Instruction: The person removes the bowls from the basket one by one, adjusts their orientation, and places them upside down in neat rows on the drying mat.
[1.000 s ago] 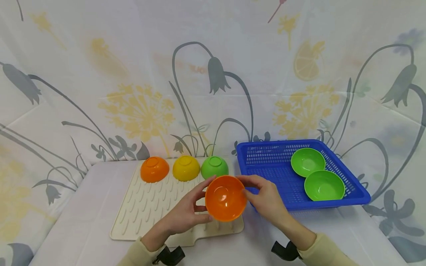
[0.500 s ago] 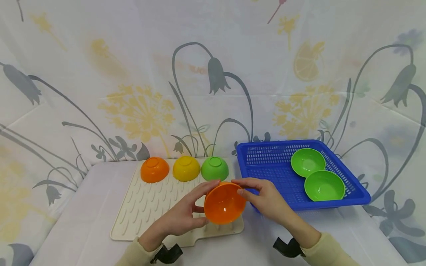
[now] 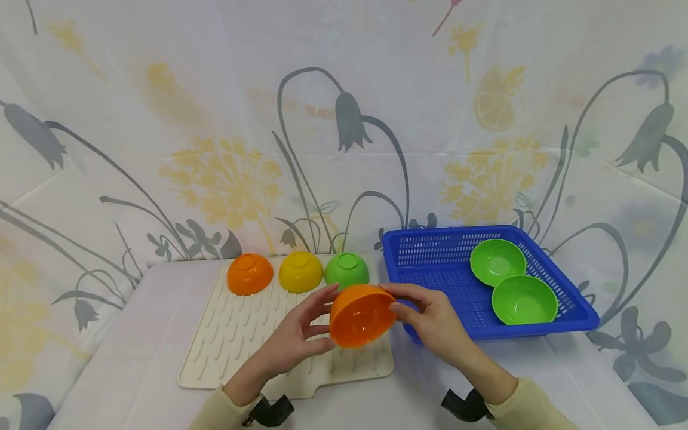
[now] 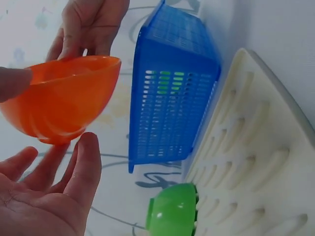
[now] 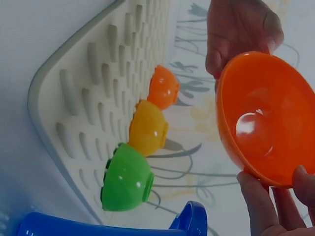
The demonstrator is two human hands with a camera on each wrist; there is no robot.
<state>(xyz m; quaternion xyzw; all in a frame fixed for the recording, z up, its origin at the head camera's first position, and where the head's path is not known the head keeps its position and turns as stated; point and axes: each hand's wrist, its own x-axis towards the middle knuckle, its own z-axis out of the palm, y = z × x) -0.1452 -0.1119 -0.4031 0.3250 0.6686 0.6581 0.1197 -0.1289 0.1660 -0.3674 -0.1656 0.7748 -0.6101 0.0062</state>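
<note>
An orange bowl [image 3: 361,316] is held in the air over the right end of a cream draining mat [image 3: 242,340], tilted with its opening turned toward the front and downward. My left hand [image 3: 290,334] holds its left side, thumb at the rim and fingers at the outside near the foot, as the left wrist view shows. With my right hand [image 3: 438,325] I pinch the right part of the rim, thumb inside and fingers outside. Upside down along the mat's back edge are an orange bowl [image 3: 249,275], a yellow bowl [image 3: 301,273] and a green bowl [image 3: 346,270].
A blue plastic basket [image 3: 430,278] stands right of the mat, near the right hand. Inside it, toward the right, two green bowls [image 3: 497,263] lie with their openings up. A patterned cloth [image 3: 344,179] hangs behind the table.
Between my hands the orange bowl has tipped, its opening turning from facing the head camera to facing lower. It dipped slightly, then rose. Both hands keep their hold.
</note>
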